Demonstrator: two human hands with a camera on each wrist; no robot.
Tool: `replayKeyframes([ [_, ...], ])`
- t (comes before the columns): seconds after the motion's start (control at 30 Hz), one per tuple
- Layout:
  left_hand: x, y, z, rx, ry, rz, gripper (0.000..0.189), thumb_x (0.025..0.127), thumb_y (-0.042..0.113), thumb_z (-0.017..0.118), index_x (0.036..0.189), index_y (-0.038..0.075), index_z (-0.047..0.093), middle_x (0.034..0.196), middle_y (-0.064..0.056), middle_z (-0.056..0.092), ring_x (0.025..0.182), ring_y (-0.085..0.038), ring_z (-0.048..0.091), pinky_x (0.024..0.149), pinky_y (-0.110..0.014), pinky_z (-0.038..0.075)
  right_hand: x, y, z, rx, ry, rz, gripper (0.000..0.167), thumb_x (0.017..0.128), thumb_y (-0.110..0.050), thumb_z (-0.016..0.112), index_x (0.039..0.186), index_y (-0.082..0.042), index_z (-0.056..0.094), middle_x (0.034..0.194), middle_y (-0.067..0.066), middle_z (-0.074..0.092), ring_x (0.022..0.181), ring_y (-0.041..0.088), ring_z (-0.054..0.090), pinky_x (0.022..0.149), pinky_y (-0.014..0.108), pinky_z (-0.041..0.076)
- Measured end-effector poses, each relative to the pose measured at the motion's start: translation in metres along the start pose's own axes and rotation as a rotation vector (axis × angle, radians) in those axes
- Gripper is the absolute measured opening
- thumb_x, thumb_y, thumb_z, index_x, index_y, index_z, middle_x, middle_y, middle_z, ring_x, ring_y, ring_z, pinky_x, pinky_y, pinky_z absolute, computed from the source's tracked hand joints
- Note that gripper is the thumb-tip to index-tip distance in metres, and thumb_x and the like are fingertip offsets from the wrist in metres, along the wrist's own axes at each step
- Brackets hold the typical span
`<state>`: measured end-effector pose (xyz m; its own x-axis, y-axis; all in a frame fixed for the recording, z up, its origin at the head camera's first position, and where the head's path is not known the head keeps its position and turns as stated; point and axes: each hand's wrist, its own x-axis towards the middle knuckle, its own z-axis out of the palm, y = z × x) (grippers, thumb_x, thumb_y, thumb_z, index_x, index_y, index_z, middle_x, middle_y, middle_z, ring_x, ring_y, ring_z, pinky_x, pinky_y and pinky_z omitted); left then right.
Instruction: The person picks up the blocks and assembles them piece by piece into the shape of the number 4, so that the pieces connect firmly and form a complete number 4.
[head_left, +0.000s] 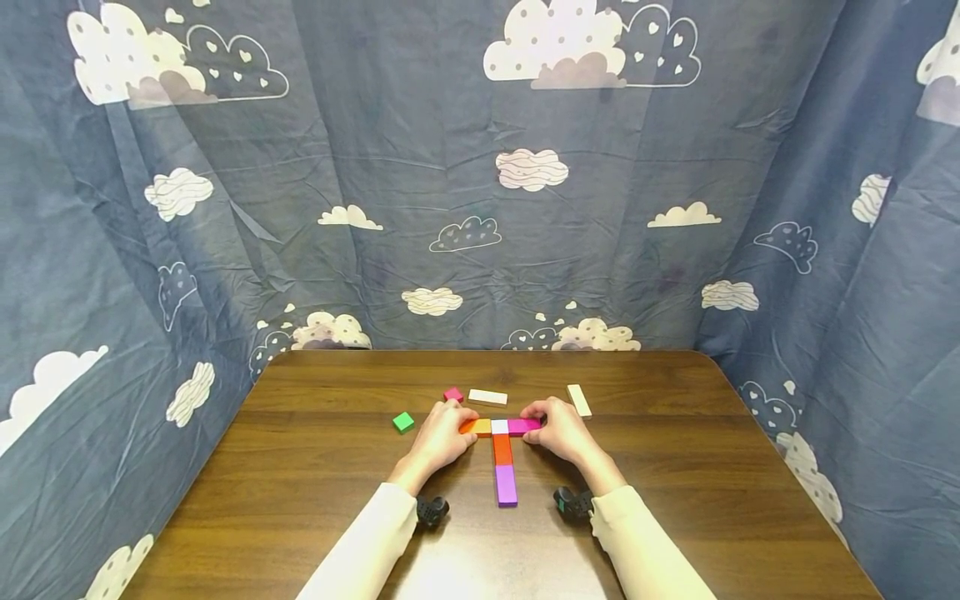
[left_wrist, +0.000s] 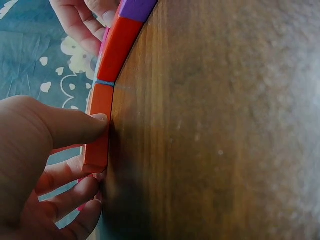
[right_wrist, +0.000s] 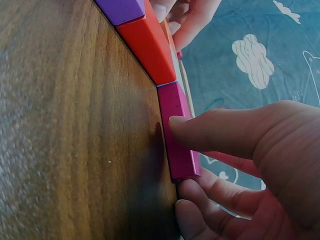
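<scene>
On the brown table, several coloured blocks form a T. An orange block [head_left: 481,427] makes its left arm, a light blue-white block [head_left: 500,427] its centre and a magenta block [head_left: 523,427] its right arm. Below the centre come a red block [head_left: 502,449] and then a purple block [head_left: 506,486]. My left hand [head_left: 442,435] pinches the orange block, its thumb on the near side in the left wrist view. My right hand [head_left: 557,429] pinches the magenta block, with the thumb against its near face in the right wrist view.
Beyond the T lie a white block [head_left: 488,397] and a pink-red block [head_left: 453,394]. Another white block [head_left: 579,401] is behind my right hand. To the left of my left hand sits a green block [head_left: 403,422]. A cloud-patterned curtain [head_left: 420,192] hangs behind the table [head_left: 315,517].
</scene>
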<state>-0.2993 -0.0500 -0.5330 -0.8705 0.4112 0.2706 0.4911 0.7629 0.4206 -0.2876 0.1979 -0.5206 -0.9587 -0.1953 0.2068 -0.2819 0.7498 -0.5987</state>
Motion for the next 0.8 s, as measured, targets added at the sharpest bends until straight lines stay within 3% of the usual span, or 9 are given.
replayKeyframes([
  [0.8, -0.0006, 0.0008, 0.0024, -0.004, -0.001, -0.003, 0.03, 0.084, 0.02, 0.079, 0.113, 0.012, 0.077, 0.102, -0.003, 0.062, 0.097, -0.026, 0.054, 0.085, -0.04, 0.046, 0.0005, 0.0015, -0.0004, 0.005, 0.0, 0.013, 0.03, 0.068, -0.009, 0.089, 0.095, -0.012, 0.077, 0.089, 0.004, 0.068, 0.089, 0.026, 0.062, 0.082, 0.043, 0.047],
])
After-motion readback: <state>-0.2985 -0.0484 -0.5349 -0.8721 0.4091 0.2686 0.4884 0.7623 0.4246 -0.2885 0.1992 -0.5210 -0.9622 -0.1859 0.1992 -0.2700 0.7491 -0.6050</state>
